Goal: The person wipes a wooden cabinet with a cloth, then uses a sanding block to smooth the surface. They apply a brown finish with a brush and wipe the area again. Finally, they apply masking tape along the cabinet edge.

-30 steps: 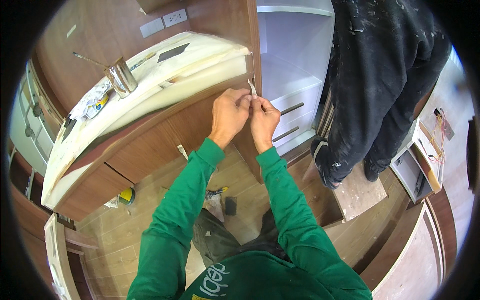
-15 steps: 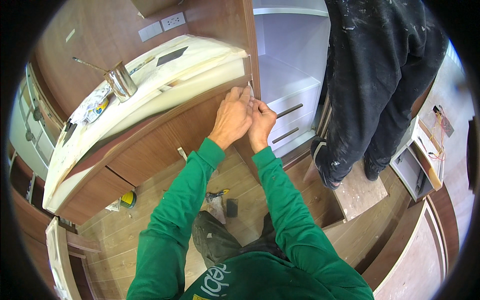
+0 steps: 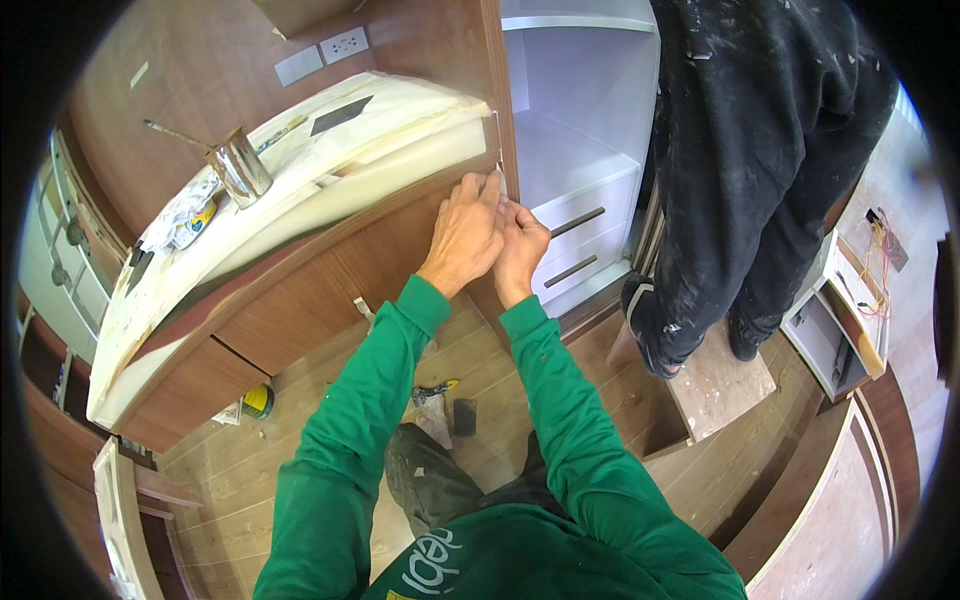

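Observation:
My left hand point(image 3: 464, 232) and my right hand point(image 3: 520, 246) are pressed together at the edge of an upright brown wood panel point(image 3: 507, 130), by the front corner of a wooden counter. The fingers of both are closed in a pinch. A small whitish bit point(image 3: 502, 181) shows at the fingertips; what exactly lies between them is hidden. Beside the hands, the counter top is masked with a cream-coloured covering point(image 3: 400, 108). To the right of the panel stands a white cabinet point(image 3: 575, 170) with dark bar handles.
A stained metal can point(image 3: 240, 170), a brush point(image 3: 178, 132) and a dark flat sheet point(image 3: 341, 115) rest on the counter. Someone in dark trousers point(image 3: 740, 180) stands on a wooden step point(image 3: 722, 385) close at right. On the floor are a yellow-handled tool point(image 3: 437, 388) and a tin point(image 3: 258, 401).

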Demonstrator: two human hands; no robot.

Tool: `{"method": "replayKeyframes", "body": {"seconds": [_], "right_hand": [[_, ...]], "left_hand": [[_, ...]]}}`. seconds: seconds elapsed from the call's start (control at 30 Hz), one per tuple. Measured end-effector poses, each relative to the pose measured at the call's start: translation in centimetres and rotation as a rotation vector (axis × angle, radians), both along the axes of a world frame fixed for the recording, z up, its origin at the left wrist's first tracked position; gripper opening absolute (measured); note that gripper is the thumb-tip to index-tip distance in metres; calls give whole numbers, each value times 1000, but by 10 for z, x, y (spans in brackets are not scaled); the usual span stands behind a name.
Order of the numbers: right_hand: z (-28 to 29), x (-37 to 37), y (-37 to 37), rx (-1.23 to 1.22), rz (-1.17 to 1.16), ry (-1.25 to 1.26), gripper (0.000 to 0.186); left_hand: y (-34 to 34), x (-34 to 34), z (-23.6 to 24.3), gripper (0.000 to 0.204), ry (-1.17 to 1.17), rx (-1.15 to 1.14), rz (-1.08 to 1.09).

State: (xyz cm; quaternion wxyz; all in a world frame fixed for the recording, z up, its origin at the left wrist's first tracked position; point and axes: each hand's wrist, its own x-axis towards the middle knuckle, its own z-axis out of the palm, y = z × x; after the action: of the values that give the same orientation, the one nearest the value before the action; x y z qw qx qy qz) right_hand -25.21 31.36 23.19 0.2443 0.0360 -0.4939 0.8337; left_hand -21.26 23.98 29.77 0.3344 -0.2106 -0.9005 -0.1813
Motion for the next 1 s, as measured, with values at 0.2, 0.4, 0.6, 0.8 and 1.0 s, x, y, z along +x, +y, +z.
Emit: {"method": "replayKeyframes", "body": {"seconds": [0.2, 0.4, 0.6, 0.8, 1.0], "right_hand": [[-1, 8, 3, 49, -57, 3, 23], [-28, 26, 19, -124, 25, -136, 22], [-46, 25, 27, -128, 35, -170, 22], [-47, 26, 33, -129, 28, -165, 20], [-46, 27, 33, -148, 28, -157, 19]], "left_hand": [[1, -2, -3, 55, 20, 52, 12], [9, 11, 0, 60, 87, -224, 108], [15, 3, 1, 71, 111, -307, 197], [17, 5, -2, 75, 58, -344, 227], [12, 2, -10, 66, 110, -200, 155]]}}
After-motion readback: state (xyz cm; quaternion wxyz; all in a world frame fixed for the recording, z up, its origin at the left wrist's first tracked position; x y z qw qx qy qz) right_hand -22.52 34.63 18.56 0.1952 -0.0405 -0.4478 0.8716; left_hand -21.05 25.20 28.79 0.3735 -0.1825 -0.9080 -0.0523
